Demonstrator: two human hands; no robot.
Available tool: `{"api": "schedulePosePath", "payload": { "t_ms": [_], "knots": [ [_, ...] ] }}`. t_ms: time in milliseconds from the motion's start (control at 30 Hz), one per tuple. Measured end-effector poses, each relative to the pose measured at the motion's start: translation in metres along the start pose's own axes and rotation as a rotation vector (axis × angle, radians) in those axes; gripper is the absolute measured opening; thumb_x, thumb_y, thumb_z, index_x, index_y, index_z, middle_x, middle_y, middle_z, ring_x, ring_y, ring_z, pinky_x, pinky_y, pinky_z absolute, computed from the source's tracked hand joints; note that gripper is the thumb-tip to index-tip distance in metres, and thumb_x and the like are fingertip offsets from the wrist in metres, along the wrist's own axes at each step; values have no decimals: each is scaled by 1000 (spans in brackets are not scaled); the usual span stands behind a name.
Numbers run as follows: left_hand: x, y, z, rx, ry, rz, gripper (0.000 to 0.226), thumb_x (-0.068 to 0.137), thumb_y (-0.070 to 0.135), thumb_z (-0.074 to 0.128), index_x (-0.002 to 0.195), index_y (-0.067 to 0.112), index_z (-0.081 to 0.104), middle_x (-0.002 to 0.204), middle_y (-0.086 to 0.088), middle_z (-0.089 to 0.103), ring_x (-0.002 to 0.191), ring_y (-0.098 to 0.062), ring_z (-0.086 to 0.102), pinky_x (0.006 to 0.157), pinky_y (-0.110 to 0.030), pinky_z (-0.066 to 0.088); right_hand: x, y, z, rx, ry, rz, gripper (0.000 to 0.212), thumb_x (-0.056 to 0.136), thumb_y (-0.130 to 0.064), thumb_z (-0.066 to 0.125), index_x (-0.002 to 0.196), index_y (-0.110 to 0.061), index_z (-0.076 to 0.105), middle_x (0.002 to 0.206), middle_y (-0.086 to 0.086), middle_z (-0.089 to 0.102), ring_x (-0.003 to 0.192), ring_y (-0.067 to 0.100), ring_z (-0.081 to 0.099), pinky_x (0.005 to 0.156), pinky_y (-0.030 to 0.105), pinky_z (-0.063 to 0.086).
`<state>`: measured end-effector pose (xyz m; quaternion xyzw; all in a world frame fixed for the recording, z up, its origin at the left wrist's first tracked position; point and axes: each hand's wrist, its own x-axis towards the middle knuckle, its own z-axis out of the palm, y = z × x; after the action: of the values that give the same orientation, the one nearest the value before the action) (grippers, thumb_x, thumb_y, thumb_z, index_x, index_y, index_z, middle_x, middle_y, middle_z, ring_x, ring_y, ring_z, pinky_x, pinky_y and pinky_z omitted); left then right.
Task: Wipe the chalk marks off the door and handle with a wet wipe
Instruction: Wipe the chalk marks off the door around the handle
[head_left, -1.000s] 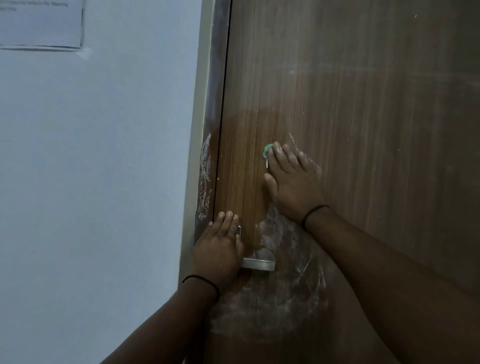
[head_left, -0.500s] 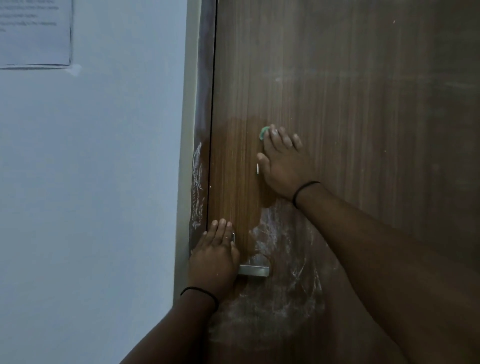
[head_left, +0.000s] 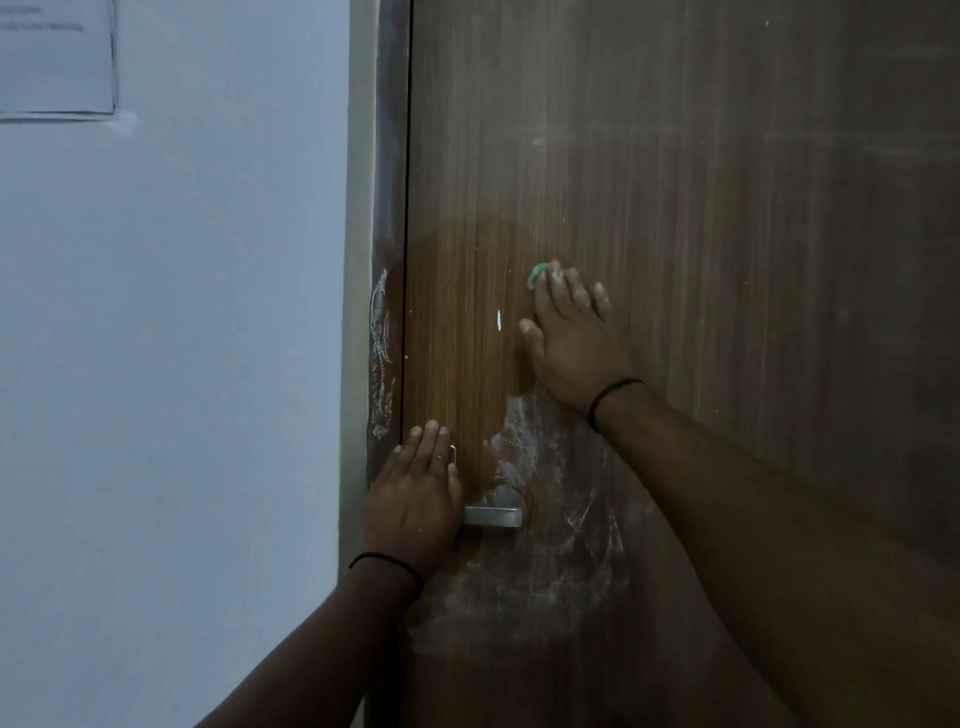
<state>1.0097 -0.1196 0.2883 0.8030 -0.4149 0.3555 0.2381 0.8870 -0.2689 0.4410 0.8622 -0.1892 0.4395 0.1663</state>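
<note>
A brown wooden door fills the right side. My right hand lies flat on it, pressing a green wet wipe that shows only at the fingertips. A darker damp patch spreads around that hand. White chalk marks smear the door below it, around the silver handle. My left hand rests over the handle's left end by the door edge, fingers together and flat. More chalk marks run down the dark door frame.
A pale wall takes up the left half, with a paper notice taped at the top left. A small white fleck sits on the door left of my right hand.
My right hand with the wipe has slid up the door from just above the chalk smear. My left hand has stayed on the handle.
</note>
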Motion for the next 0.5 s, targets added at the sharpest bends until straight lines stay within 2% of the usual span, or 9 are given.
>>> {"api": "schedulePosePath", "payload": {
  "t_ms": [133,267,367,500],
  "knots": [
    [-3,-1,1,5,2,-3,59,97,37,12,151,16,24,159,-3,22,148,-17,16,120,-35,17,-44,11,19,-105,-34,-118,59,103,-44,11,155,-16,3,163,2,-1,150,15,-7,122,44,-2],
    [1,-2,-1,64,-14,5,53,102,34,22,152,15,24,159,-3,23,148,-17,17,120,-34,16,-40,37,15,-68,26,24,58,103,-41,14,155,-15,5,163,3,1,150,17,-4,122,42,-3],
    [3,1,-2,96,-28,-5,54,101,34,24,151,15,25,159,-4,24,147,-17,18,120,-34,16,-16,23,12,-11,64,103,60,103,-38,18,155,-10,5,163,8,1,150,22,-3,122,43,-3],
    [1,5,-5,89,-32,-32,53,101,33,26,150,15,28,158,-4,28,146,-17,22,119,-34,18,-44,1,27,-29,-10,-51,60,103,-42,15,154,-13,4,163,5,-1,150,19,-5,122,41,-3]
  ]
}}
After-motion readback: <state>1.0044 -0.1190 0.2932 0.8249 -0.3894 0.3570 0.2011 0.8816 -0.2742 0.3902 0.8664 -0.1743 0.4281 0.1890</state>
